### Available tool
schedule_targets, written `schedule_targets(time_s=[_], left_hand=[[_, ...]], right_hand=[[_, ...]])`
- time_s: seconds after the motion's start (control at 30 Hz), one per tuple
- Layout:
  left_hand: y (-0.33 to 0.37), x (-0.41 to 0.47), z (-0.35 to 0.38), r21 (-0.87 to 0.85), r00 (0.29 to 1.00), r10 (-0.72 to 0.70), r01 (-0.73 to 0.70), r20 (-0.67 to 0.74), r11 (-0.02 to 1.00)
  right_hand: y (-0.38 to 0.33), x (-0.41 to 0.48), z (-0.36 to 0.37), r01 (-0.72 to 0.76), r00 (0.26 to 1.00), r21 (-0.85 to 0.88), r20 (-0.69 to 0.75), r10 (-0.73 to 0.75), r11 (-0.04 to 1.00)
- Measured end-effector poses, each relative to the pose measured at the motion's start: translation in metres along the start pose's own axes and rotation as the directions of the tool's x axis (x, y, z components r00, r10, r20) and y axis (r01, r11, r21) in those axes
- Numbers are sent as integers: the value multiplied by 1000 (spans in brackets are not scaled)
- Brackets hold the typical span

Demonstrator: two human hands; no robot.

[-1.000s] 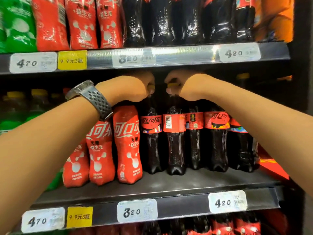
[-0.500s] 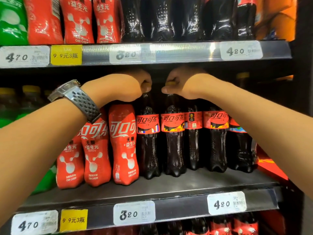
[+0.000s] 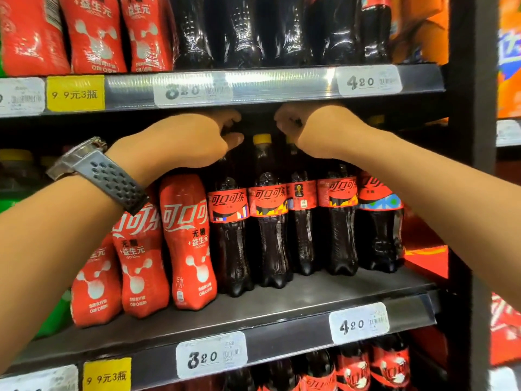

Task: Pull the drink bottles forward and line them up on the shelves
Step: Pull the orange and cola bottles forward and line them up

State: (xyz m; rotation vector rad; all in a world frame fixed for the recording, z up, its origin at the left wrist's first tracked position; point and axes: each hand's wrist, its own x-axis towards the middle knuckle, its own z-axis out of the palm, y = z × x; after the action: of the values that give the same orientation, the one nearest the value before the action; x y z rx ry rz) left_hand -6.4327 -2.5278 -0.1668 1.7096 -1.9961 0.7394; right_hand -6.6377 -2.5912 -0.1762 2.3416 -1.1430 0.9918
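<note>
A: Where are the bottles to be lined up?

B: On the middle shelf (image 3: 324, 294), standing upright. A row of dark cola bottles (image 3: 269, 230) with red labels fills the centre and right, and red-wrapped bottles (image 3: 189, 244) lean a little on the left. All sit back from the shelf's front lip.

A: And the hands?

B: Both are up at cap height, just under the shelf above. The left hand (image 3: 194, 139) has its fingers curled at the neck of the leftmost cola bottle (image 3: 228, 235), a grip that appears to be grasping the top, though the cap is hidden. The right hand (image 3: 307, 128) is curled behind the bottle with the yellow cap (image 3: 262, 138); whether its grip holds a bottle further back I cannot tell.

A: How will they handle?

B: Full ones, so I judge them fairly heavy, stiff plastic, glossy and probably slippery at the waist. The neck under the cap is the sure place to hold; pulled from so high, the narrow footed base may drag and tip.

A: Room to move?

B: Bare shelf lies in front up to the price strip (image 3: 211, 354), so there is space forward. Overhead is tight, and neighbours touch side by side, so slide rather than lift.
</note>
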Motion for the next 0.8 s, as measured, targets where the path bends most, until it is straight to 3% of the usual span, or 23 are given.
schedule_targets(time_s=[0.13,0.27,0.63,0.8], left_hand=[[28,7,2,-42,996,80,-82,-41,996],[59,26,10,-43,996,87,-86,22,995],[96,82,33,130,992,8,-24,127,991],[95,83,35,112,985,-51,33,163,993]], right_hand=[[28,-14,-10,-93,994,-144,39,100,985],[50,-23,-14,-137,988,-108,55,144,985],[67,-11,-18,-17,977,-177,205,54,984],[67,-12,-19,36,974,-217,228,15,976]])
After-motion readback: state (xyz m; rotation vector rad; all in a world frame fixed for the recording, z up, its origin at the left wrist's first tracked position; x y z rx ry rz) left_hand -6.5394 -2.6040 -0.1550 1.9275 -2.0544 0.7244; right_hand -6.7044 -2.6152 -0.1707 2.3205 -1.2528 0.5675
